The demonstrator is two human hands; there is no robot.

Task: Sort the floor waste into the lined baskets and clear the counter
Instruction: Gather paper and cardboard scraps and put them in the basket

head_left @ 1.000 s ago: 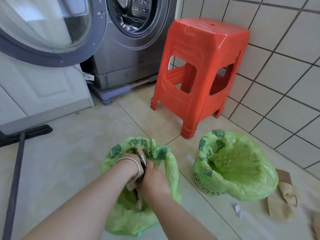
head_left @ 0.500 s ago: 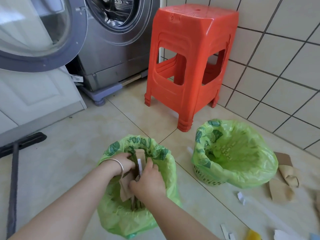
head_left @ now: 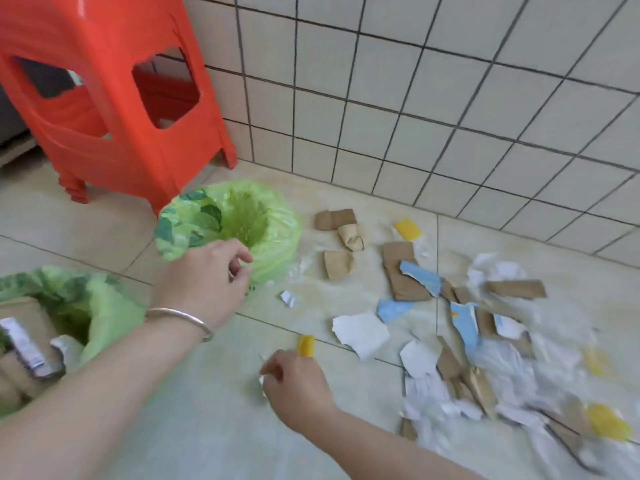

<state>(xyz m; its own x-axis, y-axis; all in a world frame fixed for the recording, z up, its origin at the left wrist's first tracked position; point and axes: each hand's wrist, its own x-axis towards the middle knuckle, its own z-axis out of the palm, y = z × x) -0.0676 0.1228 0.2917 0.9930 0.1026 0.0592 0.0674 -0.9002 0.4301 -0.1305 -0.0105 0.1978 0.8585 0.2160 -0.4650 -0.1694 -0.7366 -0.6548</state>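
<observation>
Head view | my left hand [head_left: 204, 285] loosely curled, empty | right hand [head_left: 294, 386] pinching white paper scrap [head_left: 262, 381] | risk: scrap slips, misses basket [head_left: 239, 220] at 11 o'clock.

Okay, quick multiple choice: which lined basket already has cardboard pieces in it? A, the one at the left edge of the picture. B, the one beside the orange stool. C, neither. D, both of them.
A: the basket at the left edge holds brown cardboard pieces, while the basket beside the orange stool shows only its bare green liner inside.
</observation>
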